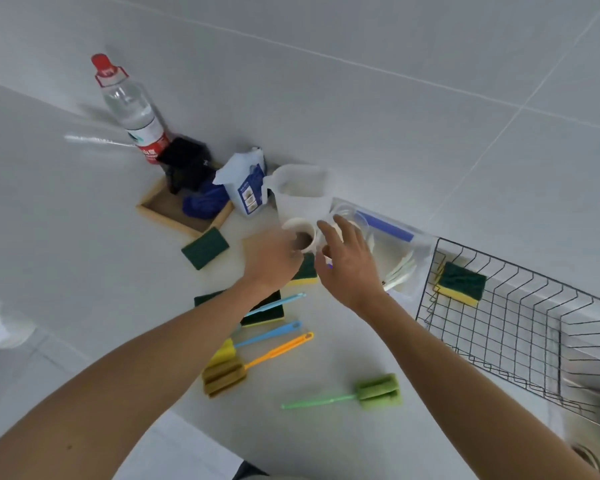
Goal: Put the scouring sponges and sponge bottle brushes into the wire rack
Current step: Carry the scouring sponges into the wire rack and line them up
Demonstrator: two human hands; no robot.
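Both bare arms reach forward over the pale grey tabletop (84, 220). Left hand (272, 261) hovers palm-down near a small white paper cup (303, 237), fingers blurred, so cannot tell if it grips anything. Right hand (347, 261) is spread wide, fingers loose, holding nothing clear, just over a clear plastic cup (352, 216) and beside a green-and-yellow scouring sponge (307, 271) partly hidden under both hands. One green-topped yellow scouring sponge (459, 284) already sits in the black wire rack (520, 327), at its left end; rack rests over a steel sink (589, 410) at the right. Loose dark green sponge (205, 248) lies flat on the tabletop beside a shallow wooden tray (167, 209). Another green sponge with yellow underside (264, 311) lies partly under the left forearm. Three sponge bottle brushes lie near the left forearm: two with light blue handles (278, 303) (271, 334) and one orange-handled brush with yellow foam head (257, 362), handles roughly parallel. A green sponge bottle brush (361, 394) lies apart, lower centre, head pointing right. Behind: a clear plastic bottle with red cap (129, 105), upright; a white and blue pouch (246, 185); a translucent white jug (302, 192); a clear plastic box with a blue strip (395, 244) just left of the rack.
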